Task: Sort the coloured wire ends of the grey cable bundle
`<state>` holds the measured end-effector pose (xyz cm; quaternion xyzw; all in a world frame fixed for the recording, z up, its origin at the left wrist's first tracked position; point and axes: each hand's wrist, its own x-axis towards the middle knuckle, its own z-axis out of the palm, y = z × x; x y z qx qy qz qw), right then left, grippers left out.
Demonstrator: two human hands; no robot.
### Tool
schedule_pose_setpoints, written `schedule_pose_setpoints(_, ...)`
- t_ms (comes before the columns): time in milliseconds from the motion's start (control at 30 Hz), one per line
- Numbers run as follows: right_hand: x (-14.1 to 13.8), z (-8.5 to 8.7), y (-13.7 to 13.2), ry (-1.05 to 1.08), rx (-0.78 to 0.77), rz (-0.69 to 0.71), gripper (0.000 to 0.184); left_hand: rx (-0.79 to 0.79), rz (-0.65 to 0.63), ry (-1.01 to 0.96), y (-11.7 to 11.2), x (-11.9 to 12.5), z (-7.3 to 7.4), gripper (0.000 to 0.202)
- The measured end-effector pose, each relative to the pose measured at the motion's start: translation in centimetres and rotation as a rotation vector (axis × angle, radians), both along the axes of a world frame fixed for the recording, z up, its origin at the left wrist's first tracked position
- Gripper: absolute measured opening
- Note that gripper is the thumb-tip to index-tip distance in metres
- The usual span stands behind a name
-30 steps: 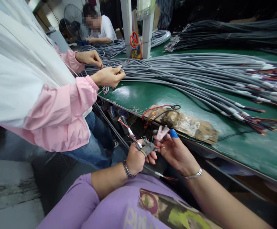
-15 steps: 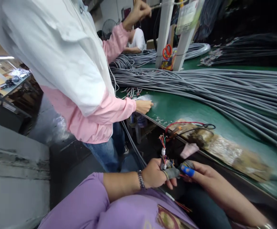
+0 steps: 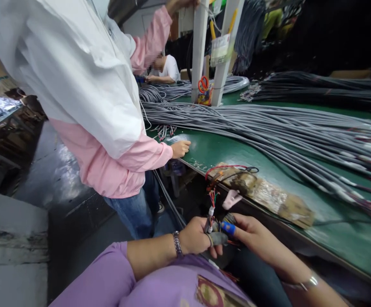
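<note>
Far left: co-worker in a white-and-pink jacket (image 3: 108, 128), one hand (image 3: 181, 149) down at the edge of the green bench (image 3: 204, 146). Person's left hand (image 3: 196, 236) clamped around a cable end (image 3: 211, 212), coloured wires fanned out above the fist, just off the bench edge. Behind, between white posts: bright printed packet (image 3: 205, 97) with orange scissors (image 3: 203, 84), loops up; can't tell if the blades are in it. Clear pouch (image 3: 220, 49) hangs on the right-hand post, pale label showing, yellow handles (image 3: 213, 30) at its top; rest of contents unclear. Pink clip (image 3: 232, 199) at bench edge. Right hand (image 3: 246, 228), blue wrap on one digit, fingertips drawn together, right against the left; can't tell what they pinch. Further right: taped board (image 3: 268, 194) on the edge, grey cables (image 3: 268, 123) across the bench, black cables (image 3: 320, 87) behind.
</note>
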<state>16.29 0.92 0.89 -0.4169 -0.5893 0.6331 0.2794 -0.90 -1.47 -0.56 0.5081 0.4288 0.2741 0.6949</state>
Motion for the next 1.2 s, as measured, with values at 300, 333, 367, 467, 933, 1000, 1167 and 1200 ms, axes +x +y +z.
schedule_pose_setpoints(300,-0.1,-2.0,0.0,0.132,-0.062,-0.241,0.045,0.007,0.177,-0.068,0.2,-0.6,-1.2,0.046)
schedule_pose_setpoints(333,0.1,-2.4,-0.1,0.159,-0.1,-0.266,0.045,0.008,0.2,-0.073,0.2,-0.6,-1.4,0.045)
schedule_pose_setpoints(367,0.3,-2.7,-0.2,0.184,-0.141,-0.285,0.044,0.012,0.217,-0.073,0.3,-0.7,-1.6,0.044)
schedule_pose_setpoints(467,0.9,-3.6,-0.6,0.219,-0.229,-0.31,0.043,0.019,0.241,-0.059,0.4,-0.6,-1.9,0.046)
schedule_pose_setpoints(933,-1.1,-3.1,-2.0,0.181,0.035,-0.401,0.025,0.068,0.184,-0.005,0.4,-0.2,-1.8,0.044)
schedule_pose_setpoints(1000,-1.3,-3.0,-1.8,0.179,0.025,-0.388,0.025,0.081,0.124,-0.005,0.3,-0.3,-1.5,0.046)
schedule_pose_setpoints(1167,-1.9,-3.4,-1.8,0.258,-0.092,-0.473,0.027,0.081,0.212,-0.058,0.3,-0.2,-1.6,0.041)
schedule_pose_setpoints(1200,-2.0,-3.5,-1.8,0.289,-0.126,-0.49,0.027,0.074,0.248,-0.078,0.4,-0.1,-1.8,0.04)
